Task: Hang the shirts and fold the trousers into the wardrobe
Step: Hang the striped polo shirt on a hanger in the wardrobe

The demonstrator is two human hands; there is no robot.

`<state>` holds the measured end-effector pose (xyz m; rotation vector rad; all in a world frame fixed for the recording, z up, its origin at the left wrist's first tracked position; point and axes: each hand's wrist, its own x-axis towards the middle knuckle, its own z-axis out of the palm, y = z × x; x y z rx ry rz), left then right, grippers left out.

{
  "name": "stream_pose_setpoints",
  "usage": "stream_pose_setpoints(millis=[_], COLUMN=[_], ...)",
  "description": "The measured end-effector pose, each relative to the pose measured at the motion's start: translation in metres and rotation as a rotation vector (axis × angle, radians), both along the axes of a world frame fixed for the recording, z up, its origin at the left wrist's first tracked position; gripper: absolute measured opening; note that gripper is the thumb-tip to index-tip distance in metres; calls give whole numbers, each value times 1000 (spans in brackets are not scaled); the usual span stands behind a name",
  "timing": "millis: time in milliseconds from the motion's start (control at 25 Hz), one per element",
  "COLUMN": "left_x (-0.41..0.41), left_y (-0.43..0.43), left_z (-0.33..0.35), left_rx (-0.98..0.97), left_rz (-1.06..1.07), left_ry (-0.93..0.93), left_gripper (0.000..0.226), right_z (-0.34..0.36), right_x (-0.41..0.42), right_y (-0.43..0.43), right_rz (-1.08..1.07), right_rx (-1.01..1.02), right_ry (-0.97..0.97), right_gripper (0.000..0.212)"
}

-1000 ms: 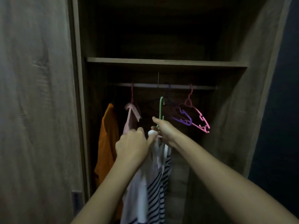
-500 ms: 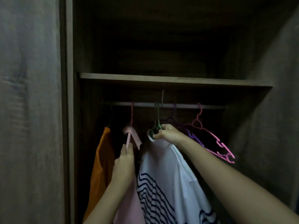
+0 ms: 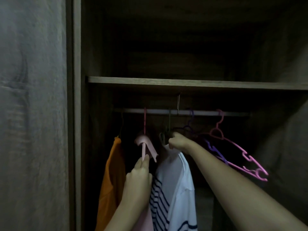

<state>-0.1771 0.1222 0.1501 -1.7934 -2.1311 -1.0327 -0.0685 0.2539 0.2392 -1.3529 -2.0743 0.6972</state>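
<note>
Darkness fills most of the wardrobe [image 3: 76, 114], yet the rail [image 3: 183, 112] under the shelf [image 3: 183, 82] shows clearly, running left to right across the opening. Right hand [image 3: 179, 141] is the nearer one to that rail: it sits just below it, arm stretched forward and up, fingers [image 3: 173, 145] closed around the neck of a dark green hanger [image 3: 169, 124] that carries the white striped shirt [image 3: 173, 189]. The hook reaches up to the rail, though in this gloom I cannot tell whether it is seated over it or only touching. The shirt hangs straight down from the fist, its long axis vertical, between the pink garment [image 3: 146, 148] on its pink hanger and the empty purple hanger [image 3: 215, 150] and magenta hanger [image 3: 240, 152] to the right. Left hand [image 3: 139, 175] is lower, wrist raised, fingers pinched together on the pink garment's front edge, seemingly holding it aside. An orange shirt [image 3: 115, 172] hangs at the far left.
</note>
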Motion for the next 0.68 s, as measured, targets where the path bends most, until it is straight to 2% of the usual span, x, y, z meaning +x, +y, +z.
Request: stream_pose_setpoints(millis=[80,160,280,400,520,680], left_x=[1,3,11,27,39,34], left_y=[0,-5,-18,-40,-72,-127], left_z=[-1,-2,-5,-12,-34,-75], left_rx=[2,27,76,147,141,39], left_rz=[-18,-27,-30,-49,42,181], left_ry=[-21,-54,-83,-114,-118,-88], left_gripper=[61,61,65,61,59,59], right_z=[-2,2,8,-2,-35,-91], right_x=[2,6,19,33,43,27], right_y=[2,-5,-25,-61,-104,-150], right_rz=[-24,-31,-64,75,224,436], right_rx=[32,97,245,409,451,498], right_ry=[-44,-131,-206,-118,-72,-69], right_gripper=[26,5,46,62,64,51])
